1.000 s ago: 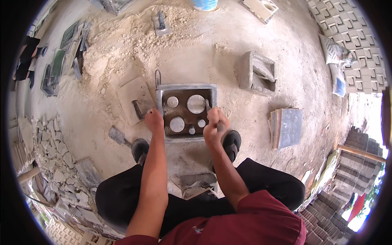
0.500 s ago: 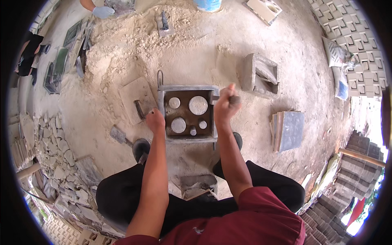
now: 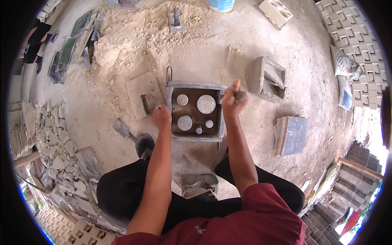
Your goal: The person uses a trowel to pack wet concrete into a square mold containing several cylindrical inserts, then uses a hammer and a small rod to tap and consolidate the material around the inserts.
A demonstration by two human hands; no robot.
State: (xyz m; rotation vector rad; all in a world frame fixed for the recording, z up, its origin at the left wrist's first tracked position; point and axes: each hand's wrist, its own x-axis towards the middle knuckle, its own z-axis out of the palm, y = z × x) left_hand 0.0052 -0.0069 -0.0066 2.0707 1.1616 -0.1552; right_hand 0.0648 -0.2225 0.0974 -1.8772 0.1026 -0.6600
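A square grey mould box point(image 3: 196, 139) lies on the dusty floor in front of me. Several round, pale discs and cylinders of differing widths stand inside, the largest disc point(image 3: 206, 104) at the far right. My left hand point(image 3: 162, 117) is a fist against the box's left side; anything within its fingers is hidden. At the right side, my right hand point(image 3: 233, 103) is closed around a short dark handle point(image 3: 241, 95), whose rounded end sticks out past the fingers. A thin metal loop point(image 3: 169, 75) rises at the box's far left corner.
Left of the box lies a flat board point(image 3: 143, 92) with a dark handle; a small trowel point(image 3: 122, 128) is nearer. A concrete block point(image 3: 258, 77) and stacked plates point(image 3: 294, 136) sit right. Broken stone pieces point(image 3: 57, 143) cover the left; loose sand point(image 3: 126, 45) spreads at the far side.
The whole view has shifted, so the box and both hands appear slightly further right and higher. A gloved hand at the far left has gone out of view. Both grips look unchanged.
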